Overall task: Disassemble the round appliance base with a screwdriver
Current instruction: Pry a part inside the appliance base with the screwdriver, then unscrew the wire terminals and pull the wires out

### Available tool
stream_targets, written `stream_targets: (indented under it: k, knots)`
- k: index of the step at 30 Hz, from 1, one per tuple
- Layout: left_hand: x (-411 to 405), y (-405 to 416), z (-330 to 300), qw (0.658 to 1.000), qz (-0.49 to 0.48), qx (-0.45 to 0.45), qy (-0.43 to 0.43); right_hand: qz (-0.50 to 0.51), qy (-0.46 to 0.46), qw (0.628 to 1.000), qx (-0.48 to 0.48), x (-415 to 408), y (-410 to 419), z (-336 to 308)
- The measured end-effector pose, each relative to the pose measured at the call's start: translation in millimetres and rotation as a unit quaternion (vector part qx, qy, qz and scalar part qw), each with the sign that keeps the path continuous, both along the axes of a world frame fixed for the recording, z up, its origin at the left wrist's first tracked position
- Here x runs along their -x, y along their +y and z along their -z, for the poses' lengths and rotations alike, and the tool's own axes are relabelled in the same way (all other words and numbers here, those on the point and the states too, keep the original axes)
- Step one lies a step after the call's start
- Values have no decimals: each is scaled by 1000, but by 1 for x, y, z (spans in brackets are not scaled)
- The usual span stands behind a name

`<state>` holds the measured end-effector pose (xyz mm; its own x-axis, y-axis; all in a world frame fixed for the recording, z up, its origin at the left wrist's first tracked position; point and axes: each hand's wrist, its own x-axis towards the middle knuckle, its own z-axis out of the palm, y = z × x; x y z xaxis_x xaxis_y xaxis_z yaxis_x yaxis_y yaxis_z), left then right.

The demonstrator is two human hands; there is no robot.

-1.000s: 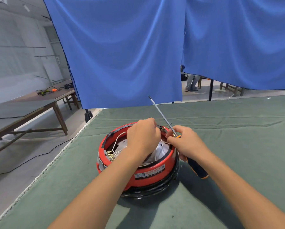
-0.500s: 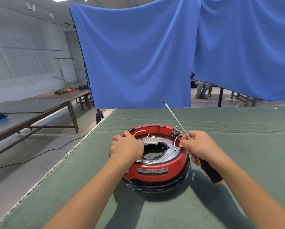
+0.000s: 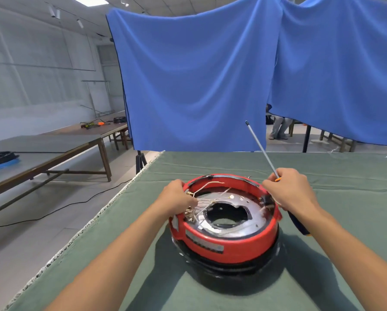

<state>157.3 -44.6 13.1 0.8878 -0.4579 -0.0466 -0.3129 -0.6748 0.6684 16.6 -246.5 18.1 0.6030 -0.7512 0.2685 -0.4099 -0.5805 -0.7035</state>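
1. A green cloth (image 3: 322,167) covers the work table, its pale fringed edge running along the left side.
2. Blue curtains (image 3: 194,81) hang behind the table.
3. A long wooden table (image 3: 75,142) stands at left, with cables and an orange item at its far end.
4. A black cable (image 3: 53,212) trails across the floor.
5. Someone's legs (image 3: 277,129) show beneath the curtain.

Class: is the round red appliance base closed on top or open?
Open: the round red appliance base shows loose wires and a holed metal plate inside.
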Motion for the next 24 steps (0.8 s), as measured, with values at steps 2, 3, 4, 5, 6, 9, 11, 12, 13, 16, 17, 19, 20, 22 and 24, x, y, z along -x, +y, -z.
stream_targets:
  k: [2,3,4,5,6,9,11,12,13,16,17,19,20,22,24]
  knots:
    - [-9,-3,-14,997,78,10,10,-8,-16,1000,-12,4,-7,-8]
    - [-12,-7,-22,992,126,-3,17,-14,-21,1000,-17,5,-11,-11]
    - [-14,-13,-30,985,171,-30,20,-19,-20,999,-20,7,-14,-13]
    - [-14,-20,-38,975,210,-69,14,-22,-17,999,-25,9,-17,-15]
    - [-13,-29,-44,964,240,-113,0,-26,-15,999,-32,11,-19,-16]
    - [-1,-56,-53,924,313,-211,-63,-46,-12,997,-68,17,-19,-12]
    - [12,-72,-51,888,358,-252,-139,-61,-3,994,-92,20,-16,-6]
    - [19,-79,-47,871,376,-261,-180,-71,-2,992,-106,20,-15,-3]
    - [26,-85,-43,857,389,-261,-216,-83,-7,989,-123,21,-14,0]
    - [39,-96,-31,821,409,-235,-320,-99,-18,985,-143,22,-13,6]
    - [39,-98,-29,811,409,-228,-352,-102,-22,984,-147,24,-13,7]
    - [36,-100,-23,801,393,-217,-397,-110,-33,981,-157,26,-15,10]
    - [33,-100,-19,804,376,-212,-408,-112,-36,980,-159,28,-16,13]
    - [26,-100,-11,840,319,-194,-394,-111,-28,980,-162,29,-16,19]
    - [21,-99,-8,903,262,-146,-307,-104,-24,980,-166,30,-14,27]
